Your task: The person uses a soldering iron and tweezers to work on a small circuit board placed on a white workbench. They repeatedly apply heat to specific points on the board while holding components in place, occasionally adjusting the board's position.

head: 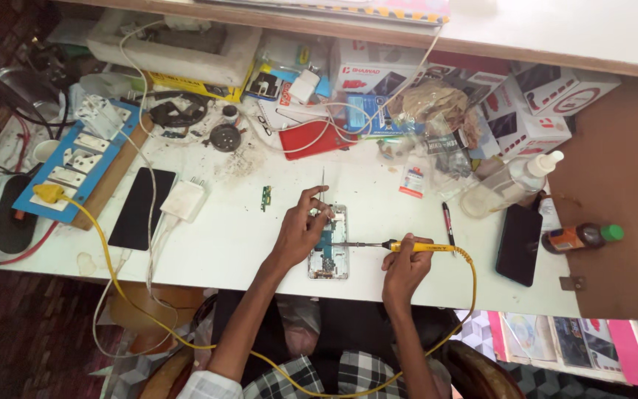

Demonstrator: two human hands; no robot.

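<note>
Right hand point(405, 267) clenched on yellow-handled soldering iron point(400, 245); left hand point(300, 227) pinning opened white phone point(329, 251), probably pinching thin wire point(323, 181). Keep tip steady, just beyond left fingertips.

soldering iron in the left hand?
No, the right hand grips the yellow soldering iron; the left hand rests on the opened phone.

Two bare forearms, L sleeve point(204, 384) white, rolled at elbow, black-white checked cloth point(319, 377) over lap, no rings/watch visible
</note>
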